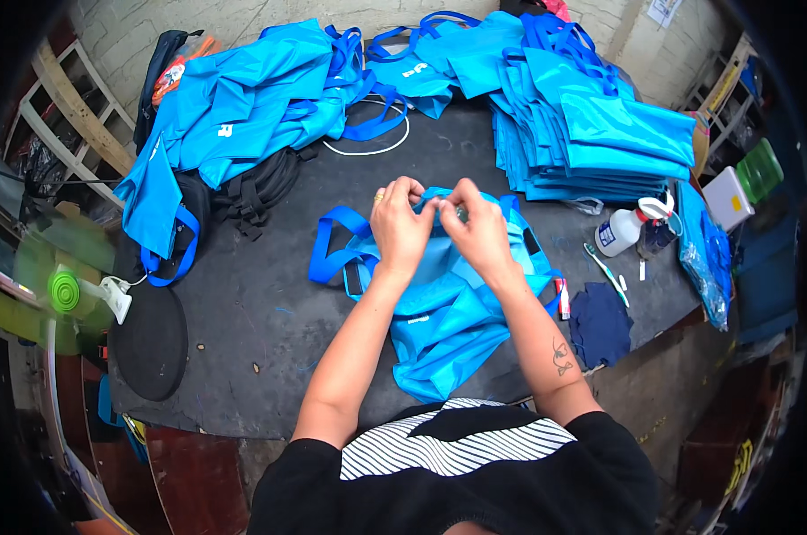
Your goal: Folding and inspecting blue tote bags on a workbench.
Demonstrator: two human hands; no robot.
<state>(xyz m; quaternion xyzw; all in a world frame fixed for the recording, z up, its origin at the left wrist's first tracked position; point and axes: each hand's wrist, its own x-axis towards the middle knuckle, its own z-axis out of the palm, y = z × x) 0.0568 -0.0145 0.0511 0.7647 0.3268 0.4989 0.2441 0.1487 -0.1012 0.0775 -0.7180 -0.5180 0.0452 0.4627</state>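
A bright blue tote bag [448, 343] lies crumpled on the dark table in front of me, its mouth spread toward the far side and its darker blue straps looped out left and right. Both hands meet at the bag's far edge. My left hand [398, 227] is closed, its fingertips pinching the edge. Opposite it, my right hand [477, 230] is also closed, with thumb and forefinger pinched at the same edge. The fingertips nearly touch, and any small detail between them is too fine to make out. Dark patches show on the bag's inner sides.
Stacked blue bags [591, 143] stand at the back right; more blue bags [252, 116] heap at the back left. A spray bottle [619, 230], a toothbrush [607, 275] and a navy cloth [600, 325] lie right. A green fan [64, 291] blurs at the left edge, near a black disc [149, 343].
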